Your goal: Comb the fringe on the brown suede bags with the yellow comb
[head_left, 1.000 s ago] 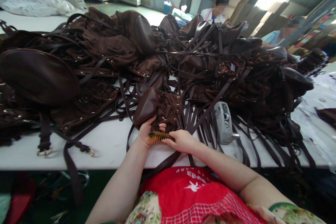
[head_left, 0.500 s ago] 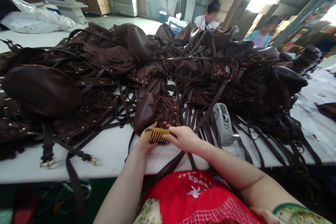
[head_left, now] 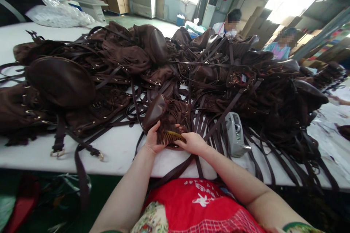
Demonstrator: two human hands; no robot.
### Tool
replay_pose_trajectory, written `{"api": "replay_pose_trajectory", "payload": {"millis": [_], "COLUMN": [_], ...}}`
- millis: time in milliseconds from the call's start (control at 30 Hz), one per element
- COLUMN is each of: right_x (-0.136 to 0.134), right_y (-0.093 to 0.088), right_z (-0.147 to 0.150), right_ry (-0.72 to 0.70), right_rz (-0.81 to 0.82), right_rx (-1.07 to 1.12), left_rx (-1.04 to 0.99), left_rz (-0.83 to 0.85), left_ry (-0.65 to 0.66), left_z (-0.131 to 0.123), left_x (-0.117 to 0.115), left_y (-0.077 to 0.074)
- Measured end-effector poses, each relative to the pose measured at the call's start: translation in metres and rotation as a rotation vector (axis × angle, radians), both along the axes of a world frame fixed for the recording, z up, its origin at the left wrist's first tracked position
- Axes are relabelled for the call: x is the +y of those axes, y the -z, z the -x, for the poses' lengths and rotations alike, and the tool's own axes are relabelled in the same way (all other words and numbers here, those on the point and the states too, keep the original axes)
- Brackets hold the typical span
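Note:
A small dark brown fringed bag (head_left: 177,111) with a smooth leather end lies before me on the white table. My left hand (head_left: 153,140) is curled around its near side, thumb up, its fingers partly hidden by the fringe (head_left: 167,125). Between the fingers of my right hand (head_left: 195,143) is a yellow-brown comb (head_left: 172,133), teeth toward me, lying against the fringe. Dark straps run from the bag toward the table edge.
A grey tape dispenser (head_left: 234,134) stands right of my right hand among loose straps. Piled brown bags (head_left: 123,56) span the table behind. A buckled strap (head_left: 79,174) hangs over the front edge. Two people (head_left: 279,49) are beyond the pile.
The comb has moved right, away from my left hand, and now lies over the fringe. My left thumb has lifted and spread outward. The whole view has shifted slightly.

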State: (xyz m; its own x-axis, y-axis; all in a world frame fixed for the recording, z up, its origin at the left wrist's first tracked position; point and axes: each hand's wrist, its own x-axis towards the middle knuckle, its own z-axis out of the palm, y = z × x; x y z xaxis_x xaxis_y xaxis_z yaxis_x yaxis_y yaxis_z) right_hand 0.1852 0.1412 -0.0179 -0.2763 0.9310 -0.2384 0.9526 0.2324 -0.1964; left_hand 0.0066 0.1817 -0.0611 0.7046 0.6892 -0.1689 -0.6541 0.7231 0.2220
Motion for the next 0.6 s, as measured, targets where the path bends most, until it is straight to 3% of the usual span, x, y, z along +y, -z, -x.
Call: {"api": "replay_pose_trajectory", "payload": {"millis": [167,267,333,433,500,600], "right_x": [-0.026,-0.037,-0.033,-0.012,0.006,0.031], "right_y": [-0.004,-0.01,-0.014,-0.019,-0.019,-0.014], "right_z": [0.004,0.006,0.004,-0.006,-0.012,-0.008], "right_ry": [-0.259,-0.402,-0.296,0.083,0.257,0.293], "right_rz": [0.08,0.107,0.027,-0.151,-0.198,-0.175], "right_rx": [-0.004,0.133,0.261,0.464,0.656,0.922], "left_rx": [0.074,0.08,0.094,0.09,0.056,0.033], "left_rz": [0.033,0.031,0.041,0.051,0.037,0.012], "left_ry": [-0.007,-0.019,-0.028,-0.087,-0.094,-0.067], "left_z": [-0.001,-0.001,-0.001,-0.002,-0.003,-0.005], "left_x": [0.003,0.002,0.001,-0.001,-0.001,-0.001], "left_y": [0.004,0.004,0.003,0.0,-0.001,0.0]}}
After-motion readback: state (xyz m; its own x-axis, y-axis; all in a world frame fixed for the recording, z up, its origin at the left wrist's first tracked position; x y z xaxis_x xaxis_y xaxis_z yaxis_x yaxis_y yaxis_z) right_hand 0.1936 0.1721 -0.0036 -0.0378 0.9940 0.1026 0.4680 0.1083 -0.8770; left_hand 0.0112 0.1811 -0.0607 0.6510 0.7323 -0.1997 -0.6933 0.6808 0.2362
